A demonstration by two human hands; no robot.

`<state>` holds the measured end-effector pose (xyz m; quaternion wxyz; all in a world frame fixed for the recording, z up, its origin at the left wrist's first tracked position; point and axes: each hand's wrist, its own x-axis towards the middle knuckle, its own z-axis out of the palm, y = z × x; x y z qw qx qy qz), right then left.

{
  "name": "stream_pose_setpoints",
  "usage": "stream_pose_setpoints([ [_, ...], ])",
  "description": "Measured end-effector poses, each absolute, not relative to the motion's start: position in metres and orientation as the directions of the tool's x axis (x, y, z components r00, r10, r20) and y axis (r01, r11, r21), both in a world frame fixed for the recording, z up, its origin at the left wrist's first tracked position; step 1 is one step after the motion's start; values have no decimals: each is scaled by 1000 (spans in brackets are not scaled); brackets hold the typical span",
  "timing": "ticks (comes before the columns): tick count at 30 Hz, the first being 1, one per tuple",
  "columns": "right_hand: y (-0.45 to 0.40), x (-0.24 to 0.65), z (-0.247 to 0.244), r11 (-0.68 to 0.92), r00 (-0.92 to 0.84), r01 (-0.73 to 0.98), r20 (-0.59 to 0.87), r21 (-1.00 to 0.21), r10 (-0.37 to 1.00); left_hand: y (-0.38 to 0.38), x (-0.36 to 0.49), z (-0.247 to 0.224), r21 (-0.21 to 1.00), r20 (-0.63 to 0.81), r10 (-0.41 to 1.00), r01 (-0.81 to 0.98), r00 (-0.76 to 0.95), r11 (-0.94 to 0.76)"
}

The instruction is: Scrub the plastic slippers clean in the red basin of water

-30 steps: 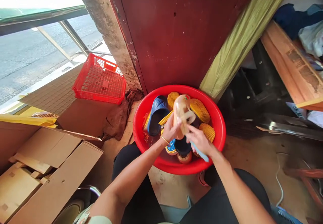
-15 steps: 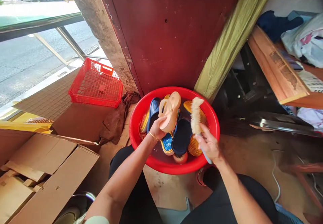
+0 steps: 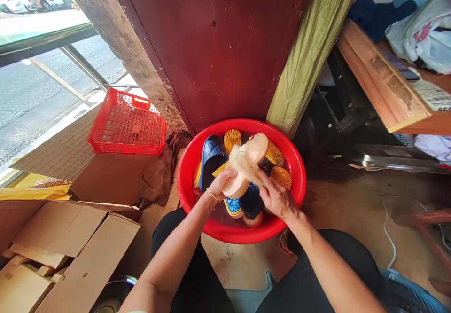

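Over the red basin (image 3: 183,172), my left hand (image 3: 222,184) is closed round the near end of a beige sandal (image 3: 259,147). My right hand (image 3: 280,198) grips a scrubbing brush (image 3: 243,162), whose pale bristles lie across the middle of the sandal and blur a little. The brush's handle is mostly hidden in my fingers. Below, several slippers sit in dark water: a blue slipper (image 3: 212,148) at the left, a yellow slipper (image 3: 232,139) at the back, and another blue-and-yellow slipper (image 3: 233,206) partly under the sandal.
A red plastic crate (image 3: 128,125) rests at the left on cardboard by a brown cloth (image 3: 160,183). Cardboard boxes (image 3: 70,256) crowd the lower left. Behind the basin stand a dark red panel (image 3: 225,54) and a yellow-green curtain (image 3: 306,59). A wooden shelf (image 3: 384,78) juts in at the right.
The brush has come left and down from the basin's right side onto the sandal. The sandal has tilted over to the right, showing a flatter face. The view has shifted slightly.
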<state>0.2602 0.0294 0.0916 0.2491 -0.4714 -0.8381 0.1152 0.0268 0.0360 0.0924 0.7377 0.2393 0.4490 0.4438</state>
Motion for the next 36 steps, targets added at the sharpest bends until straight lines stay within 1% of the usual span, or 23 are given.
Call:
stream_pose_setpoints([
  [3, 56, 273, 89, 280, -188, 868, 251, -410, 949, 31, 17, 102, 827, -394, 907, -371, 152, 421],
  [5, 80, 286, 87, 171, -92, 896, 207, -410, 974, 28, 7, 108, 911, -278, 958, -298, 62, 284],
  [7, 101, 295, 81, 90, -34, 917, 148, -389, 988, 25, -6, 109, 985, -124, 992, -127, -21, 121],
  [8, 108, 298, 77, 51, -8, 929, 116, -366, 993, 24, -12, 108, 998, -60, 997, 11, -57, 60],
  [9, 114, 298, 73, 13, 17, 942, 87, -336, 996, 23, -18, 105, 985, -7, 995, 173, -96, 23],
  [11, 124, 298, 63, -45, 59, 964, 44, -262, 997, 21, -27, 99, 872, 107, 978, 489, -176, -8],
  [13, 133, 297, 54, -39, 42, 981, 9, -192, 999, 18, -30, 95, 723, 277, 934, 690, -227, -47],
  [15, 144, 296, 46, 14, -18, 989, -30, -145, 999, 16, -27, 93, 599, 443, 876, 790, -191, -130],
  [16, 150, 296, 42, 44, -50, 991, -49, -130, 998, 16, -23, 93, 547, 488, 860, 819, -147, -171],
  [17, 157, 296, 39, 62, -70, 991, -63, -118, 996, 17, -19, 93, 505, 501, 860, 838, -92, -205],
  [18, 162, 296, 35, 60, -69, 992, -73, -110, 995, 18, -15, 93, 472, 483, 875, 851, -30, -231],
  [20, 172, 293, 28, 10, -19, 995, -89, -101, 996, 24, -7, 91, 441, 382, 921, 862, 72, -251],
  [22, 178, 290, 22, -55, 45, 994, -111, -94, 993, 30, -1, 87, 449, 268, 958, 866, 104, -220],
  [24, 180, 287, 19, -79, 67, 993, -135, -86, 989, 33, 3, 83, 473, 187, 978, 864, 91, -171],
  [27, 179, 284, 17, -68, 60, 996, -134, -55, 989, 33, 7, 80, 509, 106, 991, 851, 85, -128],
  [29, 177, 284, 17, -22, 17, 999, -112, -45, 994, 30, 8, 78, 519, 58, 993, 847, 99, -115],
  [33, 180, 287, 13, 104, -113, 988, -81, -110, 990, 26, 7, 75, 516, -9, 994, 851, 113, -92],
  [36, 187, 287, 11, 60, -73, 986, -82, -155, 994, 31, 1, 74, 539, -38, 994, 839, 105, -68],
])
